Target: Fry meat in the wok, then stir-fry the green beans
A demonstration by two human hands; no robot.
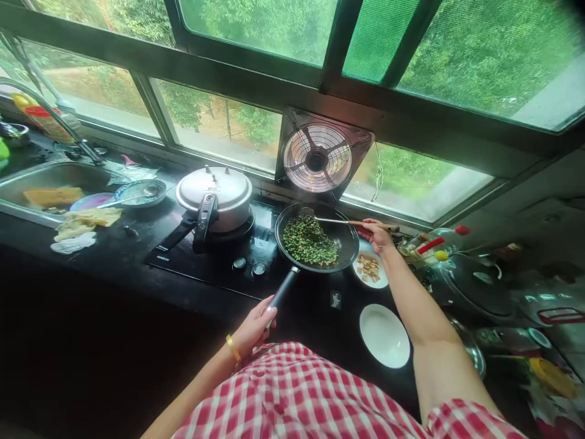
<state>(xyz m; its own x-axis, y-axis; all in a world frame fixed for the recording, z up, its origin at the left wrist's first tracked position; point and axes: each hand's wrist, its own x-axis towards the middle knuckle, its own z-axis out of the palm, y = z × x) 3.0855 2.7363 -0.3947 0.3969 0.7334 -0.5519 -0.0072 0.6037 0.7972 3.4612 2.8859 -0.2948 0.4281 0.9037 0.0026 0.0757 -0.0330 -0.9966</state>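
Observation:
My left hand (258, 326) is wrapped round the black handle of a wok (351, 247) on the stove. Chopped greens with small orange-brown bits (311, 241) lie in the wok. My right hand (377, 235) grips the wooden handle of a spatula (331, 221), whose metal head rests among the greens at the wok's far side. Below my right forearm, a white plate with pale brown pieces (369, 268) stands beside the wok. Closer to me is a bare white plate (384, 336).
Left of the wok, a pressure cooker (214, 192) sits on the black stove (219, 259), its handle pointing toward me. A fan (317, 158) is set in the window behind. Farther left are a bowl (141, 192), cloths (86, 222) and a sink (27, 177). Bottles and jars crowd the right.

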